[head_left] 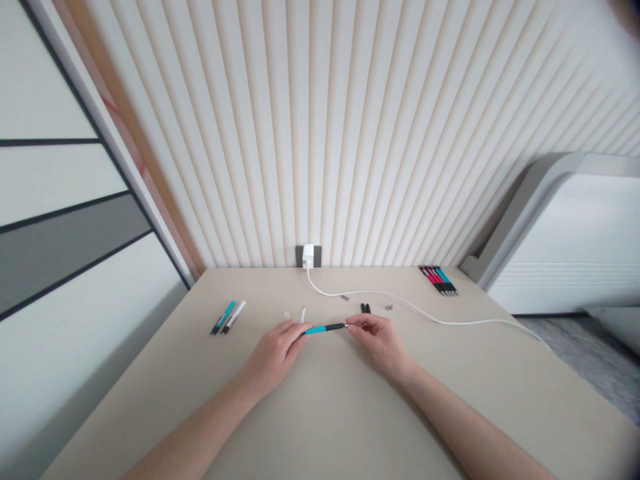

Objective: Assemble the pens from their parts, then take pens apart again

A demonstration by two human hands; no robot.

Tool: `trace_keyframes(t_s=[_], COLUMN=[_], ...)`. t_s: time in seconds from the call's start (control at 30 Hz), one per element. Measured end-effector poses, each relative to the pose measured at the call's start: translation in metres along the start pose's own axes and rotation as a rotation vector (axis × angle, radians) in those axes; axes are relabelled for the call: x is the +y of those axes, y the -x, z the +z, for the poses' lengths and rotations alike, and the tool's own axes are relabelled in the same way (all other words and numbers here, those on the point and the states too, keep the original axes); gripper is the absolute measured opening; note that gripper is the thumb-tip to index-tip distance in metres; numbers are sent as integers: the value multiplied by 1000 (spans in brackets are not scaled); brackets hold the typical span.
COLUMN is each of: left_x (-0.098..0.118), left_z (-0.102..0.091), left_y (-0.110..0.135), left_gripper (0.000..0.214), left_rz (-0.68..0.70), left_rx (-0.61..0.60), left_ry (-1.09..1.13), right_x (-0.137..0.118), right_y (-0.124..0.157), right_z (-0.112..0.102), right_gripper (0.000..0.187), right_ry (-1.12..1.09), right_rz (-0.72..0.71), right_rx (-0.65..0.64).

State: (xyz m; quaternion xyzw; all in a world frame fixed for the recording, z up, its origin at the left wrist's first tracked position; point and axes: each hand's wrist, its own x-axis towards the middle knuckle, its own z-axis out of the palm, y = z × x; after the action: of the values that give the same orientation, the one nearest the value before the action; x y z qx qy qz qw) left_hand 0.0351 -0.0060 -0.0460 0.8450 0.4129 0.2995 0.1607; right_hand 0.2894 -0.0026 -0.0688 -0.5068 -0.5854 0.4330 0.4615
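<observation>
While left hand (274,352) grips turquoise-black pen (323,329) by rear, right hand (379,340) pinches its silvery tip (347,325).

On the held pen (323,329), by its look, smooth plastic with a metallic shine at the tip (346,325). Under the pen, smooth and matt on the desk (325,407). Behind the pen, white smooth plastic on the charger (309,255) and cable (380,293), then matt ribs on the wall panel (280,133). To the right of the pen, metal-like grey on the small parts (389,307), and soft gloss on the headboard (565,227).
</observation>
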Motion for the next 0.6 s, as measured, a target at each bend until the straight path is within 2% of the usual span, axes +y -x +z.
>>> trace_keyframes(t_s=[0.2,0.37,0.5,0.6], left_x=[-2,-2,-2,-2], left_z=[0,0,0,-1], left_y=[1,2,2,1], left_gripper=[30,30,29,28], left_rz=[44,76,55,65], left_rx=[-43,-40,-35,-27], left_ry=[19,-7,-3,8], right_x=[-8,-12,-15,-17], right_y=[5,8,9,9], right_z=[0,-1,-2,-4], right_gripper=[31,49,35,27], right_ry=[131,311,290,320], right_rz=[-35,-75,-195,-212], right_rx=[-32,-64,-73,-91])
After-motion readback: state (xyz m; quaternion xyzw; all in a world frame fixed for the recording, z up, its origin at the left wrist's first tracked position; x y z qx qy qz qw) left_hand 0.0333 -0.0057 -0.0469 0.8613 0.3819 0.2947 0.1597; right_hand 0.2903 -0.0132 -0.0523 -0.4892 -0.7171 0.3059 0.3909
